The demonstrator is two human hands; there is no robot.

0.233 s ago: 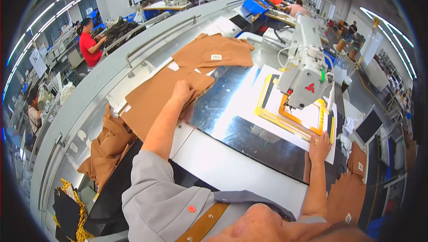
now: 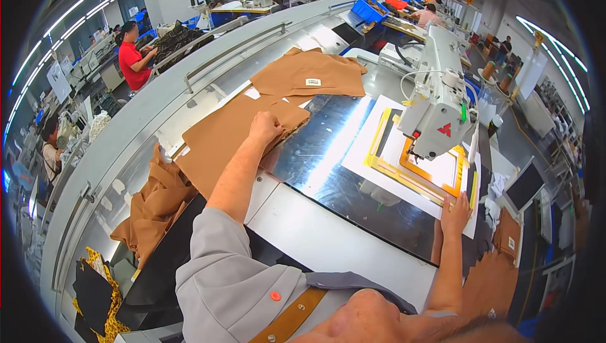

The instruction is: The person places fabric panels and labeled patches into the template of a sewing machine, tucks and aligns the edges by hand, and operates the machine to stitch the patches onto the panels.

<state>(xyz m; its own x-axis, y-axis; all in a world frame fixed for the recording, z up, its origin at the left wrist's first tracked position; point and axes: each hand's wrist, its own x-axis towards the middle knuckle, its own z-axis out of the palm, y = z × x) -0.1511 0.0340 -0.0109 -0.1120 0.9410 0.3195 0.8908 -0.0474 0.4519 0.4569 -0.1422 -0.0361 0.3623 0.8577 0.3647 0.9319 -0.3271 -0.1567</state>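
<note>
My left hand (image 2: 266, 127) is at the right edge of a stack of brown fabric pieces (image 2: 221, 131), its fingers curled and closed on the cloth edge. How many layers it grips is hidden. My right hand (image 2: 456, 215) lies at the lower right corner of a flat yellow-edged template (image 2: 404, 182), fingers stretched out and touching it. On this template, under the head of a white sewing machine (image 2: 435, 115), sits an orange clamp frame (image 2: 459, 175) with a white middle.
More brown cloth (image 2: 309, 76) with a white label lies beyond the stack. Crumpled brown fabric (image 2: 154, 201) is at left, near black-and-yellow cloth (image 2: 101, 292). Brown pieces (image 2: 492, 280) and a dark screen (image 2: 525, 190) are at right. A person in red (image 2: 134, 62) sits beyond the grey rail.
The view has shifted slightly, so the whole scene sits a little further right. My left fingers have moved slightly at the cloth edge; my right hand stays at the template corner.
</note>
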